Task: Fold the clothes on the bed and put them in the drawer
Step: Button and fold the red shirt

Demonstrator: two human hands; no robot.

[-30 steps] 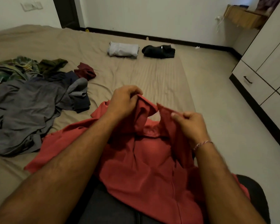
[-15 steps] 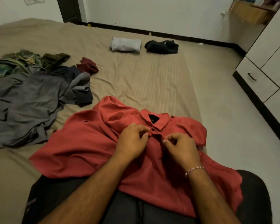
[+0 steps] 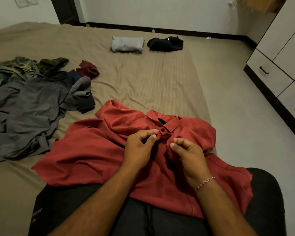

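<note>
A red collared shirt (image 3: 92, 150) lies face up across my lap and the near edge of the bed (image 3: 143, 82), collar pointing away from me. My left hand (image 3: 140, 147) pinches the shirt's front just below the top button. My right hand (image 3: 189, 155) pinches the opposite edge of the opening, a few centimetres from the left. A folded grey garment (image 3: 126, 44) and a folded black garment (image 3: 166, 43) sit side by side at the far end of the bed. The white drawer unit (image 3: 266, 74) stands at the right, its drawers closed.
A loose heap of grey clothes (image 3: 27, 108) covers the left of the bed, with a green patterned garment (image 3: 15, 67) and a small maroon piece (image 3: 88, 68) behind it. Bare floor (image 3: 237, 125) runs between the bed and the drawers. A dark door (image 3: 65, 11) is at the back.
A second ago both hands held the collar up in the air. The shirt has since been laid flat and the hands have dropped to its buttoned front.
</note>
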